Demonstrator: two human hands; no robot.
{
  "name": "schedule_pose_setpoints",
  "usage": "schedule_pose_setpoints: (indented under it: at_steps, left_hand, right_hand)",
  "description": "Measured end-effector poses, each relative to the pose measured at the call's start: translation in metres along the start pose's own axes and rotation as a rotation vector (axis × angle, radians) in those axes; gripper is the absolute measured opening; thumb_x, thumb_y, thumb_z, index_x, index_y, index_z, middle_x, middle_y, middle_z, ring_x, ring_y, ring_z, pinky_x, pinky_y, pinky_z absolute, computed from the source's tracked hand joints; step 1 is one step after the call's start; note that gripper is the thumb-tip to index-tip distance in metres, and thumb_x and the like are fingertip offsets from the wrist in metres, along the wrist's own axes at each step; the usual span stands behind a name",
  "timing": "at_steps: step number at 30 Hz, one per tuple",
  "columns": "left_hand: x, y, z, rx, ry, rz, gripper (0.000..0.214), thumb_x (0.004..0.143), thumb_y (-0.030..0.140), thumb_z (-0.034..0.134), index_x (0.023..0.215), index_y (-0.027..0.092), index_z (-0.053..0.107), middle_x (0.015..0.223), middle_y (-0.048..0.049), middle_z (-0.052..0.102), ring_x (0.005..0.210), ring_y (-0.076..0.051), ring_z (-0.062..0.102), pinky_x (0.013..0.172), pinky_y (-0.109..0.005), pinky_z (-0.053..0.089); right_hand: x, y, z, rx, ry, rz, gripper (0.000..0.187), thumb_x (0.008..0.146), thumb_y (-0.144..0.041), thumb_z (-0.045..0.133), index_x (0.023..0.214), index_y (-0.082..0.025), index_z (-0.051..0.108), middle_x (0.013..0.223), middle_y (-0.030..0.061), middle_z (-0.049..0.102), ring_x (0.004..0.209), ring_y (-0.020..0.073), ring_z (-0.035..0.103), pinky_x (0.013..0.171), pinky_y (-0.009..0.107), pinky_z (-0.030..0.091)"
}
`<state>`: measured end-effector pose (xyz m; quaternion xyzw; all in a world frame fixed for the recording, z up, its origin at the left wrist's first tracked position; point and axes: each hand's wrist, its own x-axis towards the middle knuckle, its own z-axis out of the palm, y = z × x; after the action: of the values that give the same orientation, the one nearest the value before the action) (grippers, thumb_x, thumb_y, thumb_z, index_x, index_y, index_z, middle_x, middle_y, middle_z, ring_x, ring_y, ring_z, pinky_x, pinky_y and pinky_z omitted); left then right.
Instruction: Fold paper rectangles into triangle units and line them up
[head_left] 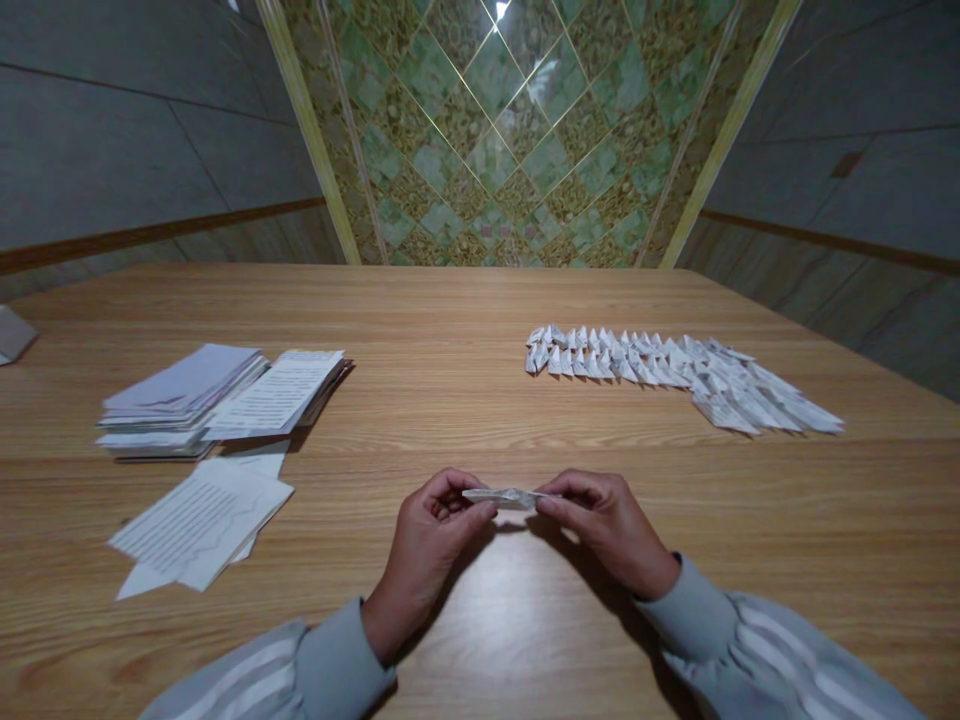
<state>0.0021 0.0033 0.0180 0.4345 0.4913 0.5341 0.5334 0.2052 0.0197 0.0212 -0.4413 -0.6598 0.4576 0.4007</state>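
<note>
A small folded piece of paper (pixel 513 497) is held edge-on between my two hands, a little above the table. My left hand (pixel 435 535) pinches its left end between thumb and fingers. At the opposite end, the thumb and fingers of my right hand (pixel 609 520) are closed on it as well. Its full shape is hard to make out from this angle. Beyond my right hand, several folded paper pieces (pixel 615 358) stand in two rows, joined by larger, flatter folded papers (pixel 757 390) at the right.
On the left of the wooden table (pixel 420 400) stands a stack of papers (pixel 180 395), with another printed pile (pixel 281 395) leaning against it. Loose printed sheets (pixel 202 520) lie nearer to me. A pale object (pixel 13 335) sits at the far left edge. A tiled wall (pixel 495 140) rises behind.
</note>
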Motion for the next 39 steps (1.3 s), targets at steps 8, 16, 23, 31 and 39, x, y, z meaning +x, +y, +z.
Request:
schedule_pose_setpoints:
  at_steps: [8, 16, 23, 31, 39]
  left_hand:
    - [-0.008, 0.002, 0.004, 0.081, -0.103, 0.057, 0.014, 0.066, 0.023, 0.078, 0.065, 0.016, 0.067, 0.063, -0.0011, 0.068, 0.062, -0.014, 0.060, 0.059, -0.024, 0.048]
    - [-0.005, 0.000, 0.001, 0.047, -0.061, 0.010, 0.020, 0.069, 0.030, 0.077, 0.065, 0.015, 0.064, 0.059, 0.0007, 0.064, 0.057, -0.013, 0.057, 0.056, -0.023, 0.046]
    - [-0.003, -0.004, 0.001, -0.021, -0.099, -0.040, 0.028, 0.072, 0.037, 0.077, 0.066, 0.016, 0.059, 0.059, 0.0021, 0.060, 0.057, -0.012, 0.055, 0.055, -0.022, 0.044]
    - [-0.002, -0.006, 0.001, 0.038, -0.181, -0.080, 0.023, 0.068, 0.030, 0.078, 0.064, 0.014, 0.063, 0.061, 0.0004, 0.063, 0.059, -0.011, 0.054, 0.057, -0.022, 0.042]
    - [-0.001, -0.007, 0.002, -0.056, -0.135, -0.164, 0.030, 0.065, 0.038, 0.081, 0.064, 0.014, 0.062, 0.058, -0.0011, 0.065, 0.055, -0.013, 0.058, 0.055, -0.024, 0.044]
  right_hand:
    - [-0.003, -0.007, 0.012, -0.316, -0.129, -0.212, 0.016, 0.087, -0.033, 0.069, 0.084, -0.019, 0.076, 0.074, 0.0040, 0.071, 0.071, 0.0164, 0.063, 0.065, 0.027, 0.044]
    - [-0.004, -0.004, 0.014, -0.221, -0.150, -0.084, 0.022, 0.089, -0.028, 0.065, 0.075, -0.016, 0.077, 0.067, 0.0024, 0.067, 0.066, 0.0150, 0.060, 0.061, 0.025, 0.040]
    - [-0.004, -0.005, 0.014, -0.157, -0.140, 0.007, 0.025, 0.086, -0.029, 0.065, 0.068, -0.015, 0.075, 0.062, 0.0008, 0.063, 0.061, 0.0133, 0.055, 0.056, 0.023, 0.036]
    - [-0.003, 0.000, 0.014, -0.098, -0.151, 0.066, 0.025, 0.082, -0.033, 0.067, 0.068, -0.014, 0.074, 0.062, 0.0015, 0.066, 0.061, 0.0124, 0.055, 0.056, 0.022, 0.036]
    - [-0.004, -0.002, 0.015, 0.142, -0.178, 0.212, 0.035, 0.079, -0.047, 0.069, 0.067, -0.014, 0.069, 0.059, 0.0015, 0.066, 0.052, 0.0118, 0.056, 0.050, 0.022, 0.040]
